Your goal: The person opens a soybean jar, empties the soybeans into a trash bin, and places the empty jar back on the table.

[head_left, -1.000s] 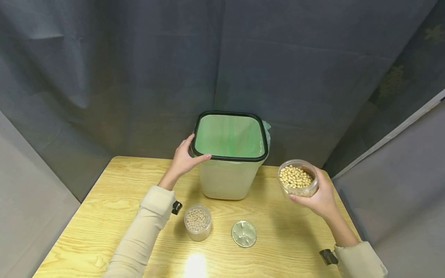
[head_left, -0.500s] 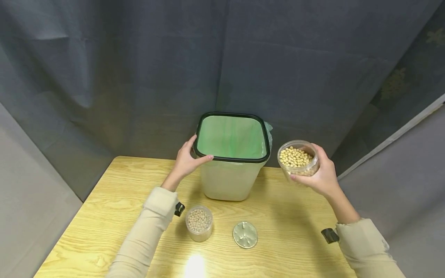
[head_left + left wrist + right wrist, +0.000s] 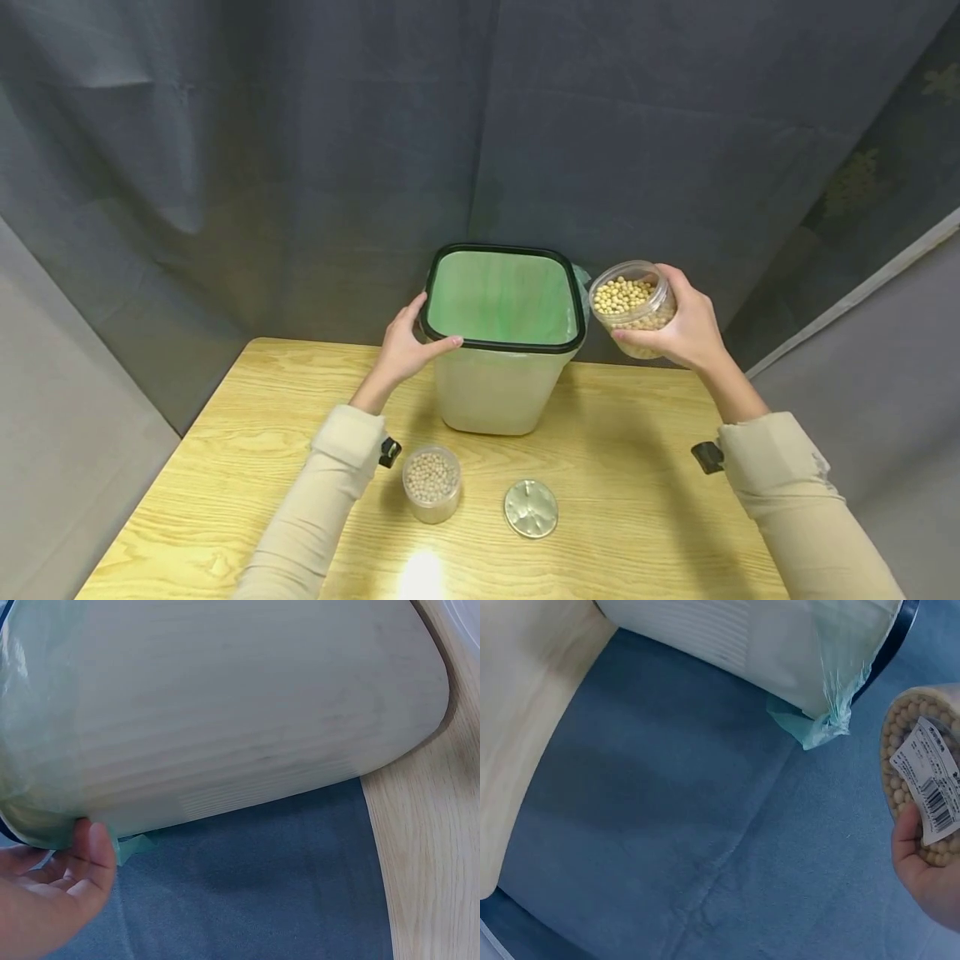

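Right hand (image 3: 686,325) grips a soybean jar (image 3: 632,304) beside the green-lined bin (image 3: 501,333); left hand (image 3: 405,350) clasps its rim; bin's bottom unseen.

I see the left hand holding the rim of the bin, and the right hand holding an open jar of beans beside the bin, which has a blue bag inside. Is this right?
Not quite: the bag lining the bin is green, not blue, as the head view shows. The rest stands: the left hand holds the bin's rim, and the right hand holds the open jar of beans beside the bin.
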